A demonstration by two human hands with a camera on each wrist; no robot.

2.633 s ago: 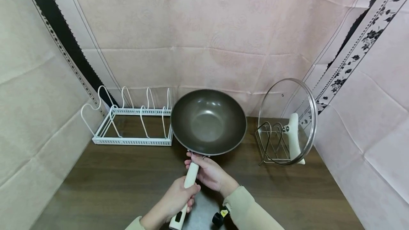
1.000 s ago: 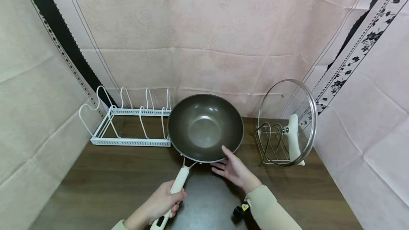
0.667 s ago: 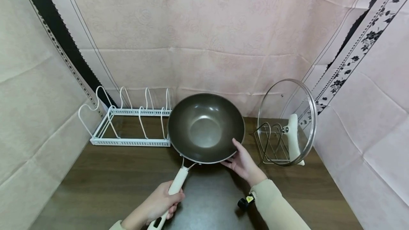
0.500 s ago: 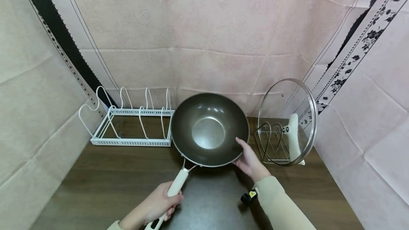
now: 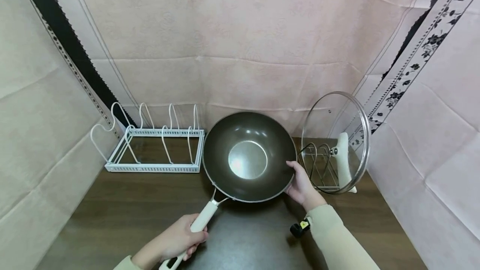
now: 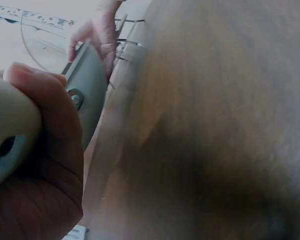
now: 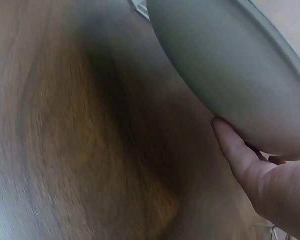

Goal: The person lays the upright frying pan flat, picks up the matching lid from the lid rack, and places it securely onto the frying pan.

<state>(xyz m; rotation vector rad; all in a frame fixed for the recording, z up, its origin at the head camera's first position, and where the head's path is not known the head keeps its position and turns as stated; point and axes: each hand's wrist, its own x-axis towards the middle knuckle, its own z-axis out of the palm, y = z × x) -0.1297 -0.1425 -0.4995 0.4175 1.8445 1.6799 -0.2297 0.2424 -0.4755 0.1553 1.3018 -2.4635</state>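
A wok (image 5: 249, 157) with a dark inside and a cream handle (image 5: 204, 218) is held over the wooden table, its bowl tilted towards me. My left hand (image 5: 176, 238) grips the handle, fingers wrapped round it in the left wrist view. At the wok's right rim, my right hand (image 5: 303, 186) holds on with the thumb over the inner edge. The right wrist view has fingers of that right hand (image 7: 262, 175) against the pale green-grey underside of the wok (image 7: 215, 65). Most of the handle is hidden by my left hand.
A white rack (image 5: 153, 168) with upright loops stands left of the wok. To the right, a wire stand (image 5: 315, 166) bears a glass lid (image 5: 365, 153) with a cream grip (image 5: 343, 159). Cloth-covered walls close off the back and both sides.
My right hand has moved from the handle's base to the right rim and taken hold there. The wok has tipped more towards me and shifted slightly right, its handle end swinging left.
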